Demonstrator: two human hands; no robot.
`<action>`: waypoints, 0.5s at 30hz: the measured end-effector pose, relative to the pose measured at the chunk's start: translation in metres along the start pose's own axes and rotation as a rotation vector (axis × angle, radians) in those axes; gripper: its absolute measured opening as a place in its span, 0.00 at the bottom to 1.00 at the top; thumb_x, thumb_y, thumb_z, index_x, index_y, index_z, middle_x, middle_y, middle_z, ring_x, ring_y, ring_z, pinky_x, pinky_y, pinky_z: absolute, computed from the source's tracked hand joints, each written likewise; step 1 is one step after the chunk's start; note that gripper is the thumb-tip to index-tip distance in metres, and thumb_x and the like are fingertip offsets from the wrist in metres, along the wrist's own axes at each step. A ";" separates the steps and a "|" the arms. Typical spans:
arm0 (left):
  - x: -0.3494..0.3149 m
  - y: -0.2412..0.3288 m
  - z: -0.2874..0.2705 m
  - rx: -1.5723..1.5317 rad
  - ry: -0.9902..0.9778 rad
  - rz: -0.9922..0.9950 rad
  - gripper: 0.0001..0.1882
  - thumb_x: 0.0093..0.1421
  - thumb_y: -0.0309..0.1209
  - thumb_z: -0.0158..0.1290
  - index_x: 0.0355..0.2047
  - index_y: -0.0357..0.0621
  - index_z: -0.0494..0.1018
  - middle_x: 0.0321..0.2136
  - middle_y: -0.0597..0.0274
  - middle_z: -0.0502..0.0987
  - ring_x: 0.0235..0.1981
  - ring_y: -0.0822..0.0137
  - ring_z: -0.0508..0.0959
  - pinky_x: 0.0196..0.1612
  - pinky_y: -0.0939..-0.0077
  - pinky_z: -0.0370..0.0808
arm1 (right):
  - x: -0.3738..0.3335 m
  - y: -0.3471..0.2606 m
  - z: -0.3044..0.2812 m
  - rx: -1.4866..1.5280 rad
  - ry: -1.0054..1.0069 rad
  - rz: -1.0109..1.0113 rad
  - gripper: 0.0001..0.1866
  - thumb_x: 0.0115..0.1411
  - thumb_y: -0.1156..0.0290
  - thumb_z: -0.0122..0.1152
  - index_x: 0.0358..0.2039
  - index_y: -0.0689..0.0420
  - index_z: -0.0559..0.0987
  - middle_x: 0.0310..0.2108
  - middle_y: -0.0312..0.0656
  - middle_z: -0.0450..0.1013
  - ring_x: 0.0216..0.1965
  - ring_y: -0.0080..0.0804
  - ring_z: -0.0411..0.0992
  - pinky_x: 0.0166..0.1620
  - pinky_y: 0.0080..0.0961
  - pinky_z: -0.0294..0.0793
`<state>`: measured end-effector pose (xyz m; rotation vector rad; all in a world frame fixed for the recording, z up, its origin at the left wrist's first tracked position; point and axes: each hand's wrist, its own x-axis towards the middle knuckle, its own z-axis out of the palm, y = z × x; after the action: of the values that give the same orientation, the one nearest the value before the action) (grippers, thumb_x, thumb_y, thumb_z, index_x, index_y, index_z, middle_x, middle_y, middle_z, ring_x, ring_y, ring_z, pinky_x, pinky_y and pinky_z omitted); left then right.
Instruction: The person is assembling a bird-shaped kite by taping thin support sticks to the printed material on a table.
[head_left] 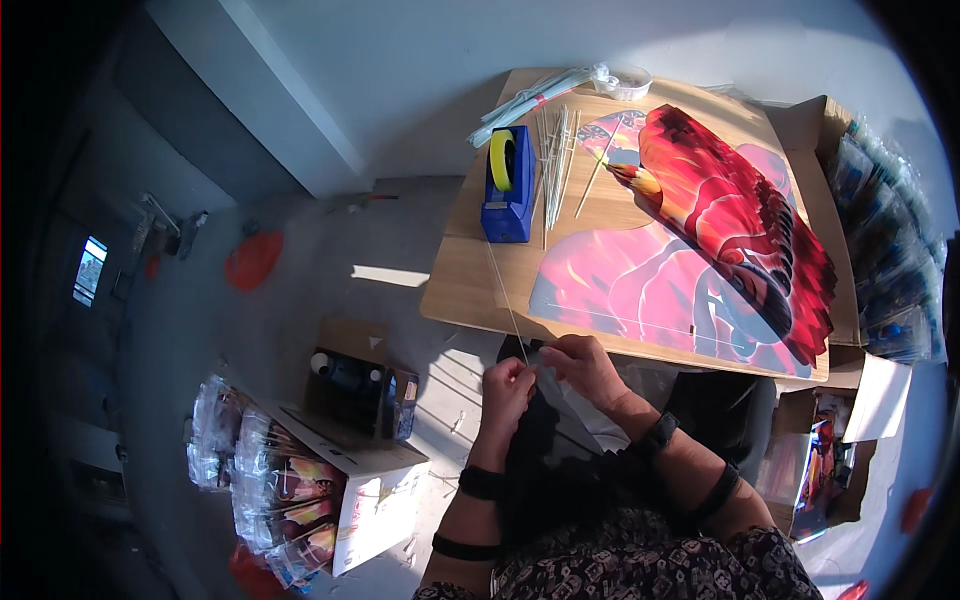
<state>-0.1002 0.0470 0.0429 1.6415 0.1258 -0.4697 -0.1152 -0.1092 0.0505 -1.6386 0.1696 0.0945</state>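
My left hand [508, 392] is closed in a pinch just below the table's near edge. From its fingertips a thin pale stick [504, 288] slants up to the left, toward the base of the blue tape dispenser [508, 215]. My right hand [585, 370] is beside it, thumb and forefinger drawn together close to the stick's lower end; whether anything is between them is too small to tell. Just beyond the hands lies a wing-shaped printed sheet, its pale pink side [630, 275] up, with a thin rod along its lower edge. Its vivid red part [690, 170] folds over it.
On the wooden table [460, 270] are loose thin sticks [553, 185], a bundle of wrapped rods [530, 100] and a white bowl [622, 84]. Boxes of bagged items stand at the right [880, 240] and on the floor at the left [375, 520]. An open carton [345, 385] sits behind that.
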 end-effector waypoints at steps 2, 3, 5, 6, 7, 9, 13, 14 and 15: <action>-0.023 -0.016 -0.005 -0.051 -0.121 0.031 0.10 0.57 0.29 0.54 0.20 0.43 0.69 0.14 0.70 0.67 0.14 0.82 0.64 0.14 0.87 0.56 | 0.008 -0.010 0.017 0.122 -0.012 0.076 0.11 0.56 0.68 0.60 0.29 0.66 0.79 0.19 0.37 0.73 0.22 0.22 0.70 0.27 0.21 0.70; -0.034 -0.019 -0.008 -0.054 -0.116 0.038 0.10 0.57 0.29 0.54 0.20 0.43 0.69 0.14 0.70 0.67 0.14 0.82 0.64 0.14 0.87 0.56 | 0.011 -0.008 0.024 0.168 -0.063 0.109 0.10 0.56 0.70 0.60 0.29 0.66 0.79 0.20 0.37 0.73 0.21 0.21 0.70 0.26 0.20 0.70; -0.046 -0.021 -0.010 0.089 -0.194 0.079 0.09 0.58 0.30 0.54 0.22 0.42 0.71 0.15 0.71 0.68 0.15 0.82 0.65 0.17 0.87 0.59 | 0.010 0.000 0.031 0.264 -0.130 0.154 0.07 0.56 0.73 0.60 0.28 0.64 0.78 0.20 0.38 0.74 0.19 0.18 0.68 0.23 0.16 0.67; -0.048 -0.014 -0.017 0.088 -0.191 0.084 0.09 0.58 0.30 0.54 0.22 0.42 0.71 0.15 0.71 0.68 0.15 0.82 0.65 0.17 0.87 0.59 | 0.006 0.002 0.035 0.262 -0.134 0.149 0.07 0.56 0.73 0.60 0.28 0.64 0.78 0.20 0.38 0.74 0.19 0.18 0.68 0.23 0.16 0.67; -0.048 -0.005 -0.028 0.172 -0.260 0.082 0.08 0.58 0.30 0.54 0.23 0.41 0.71 0.15 0.71 0.69 0.16 0.82 0.66 0.18 0.86 0.60 | -0.001 0.002 0.037 0.353 -0.138 0.183 0.06 0.56 0.73 0.59 0.27 0.64 0.78 0.20 0.38 0.74 0.19 0.18 0.68 0.22 0.15 0.66; -0.043 0.009 -0.048 0.217 -0.247 0.110 0.08 0.59 0.30 0.53 0.25 0.39 0.72 0.16 0.71 0.69 0.16 0.82 0.65 0.18 0.86 0.60 | -0.013 -0.007 0.037 0.447 -0.165 0.231 0.05 0.57 0.74 0.59 0.26 0.62 0.77 0.20 0.37 0.74 0.18 0.16 0.67 0.20 0.13 0.63; 0.004 0.052 -0.070 0.044 0.064 0.280 0.08 0.61 0.30 0.53 0.27 0.38 0.72 0.18 0.70 0.70 0.17 0.83 0.65 0.20 0.88 0.61 | -0.024 -0.017 0.039 0.418 -0.175 0.272 0.06 0.59 0.74 0.58 0.28 0.63 0.77 0.21 0.39 0.75 0.18 0.16 0.67 0.20 0.13 0.63; 0.019 0.064 -0.071 -0.002 0.087 0.381 0.08 0.61 0.30 0.53 0.28 0.38 0.72 0.20 0.71 0.71 0.19 0.84 0.66 0.20 0.88 0.61 | -0.023 -0.016 0.041 0.416 -0.177 0.271 0.06 0.59 0.74 0.58 0.28 0.63 0.77 0.21 0.39 0.75 0.18 0.16 0.67 0.20 0.13 0.63; 0.044 0.073 -0.066 -0.011 0.084 0.392 0.07 0.61 0.30 0.53 0.31 0.38 0.73 0.22 0.69 0.72 0.22 0.82 0.68 0.25 0.87 0.65 | -0.021 -0.014 0.037 0.433 -0.158 0.267 0.06 0.58 0.74 0.58 0.27 0.63 0.78 0.21 0.39 0.75 0.18 0.16 0.67 0.20 0.13 0.63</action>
<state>-0.0196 0.0933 0.0979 1.6257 -0.1303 -0.1011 -0.1325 -0.0704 0.0648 -1.1645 0.2677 0.3648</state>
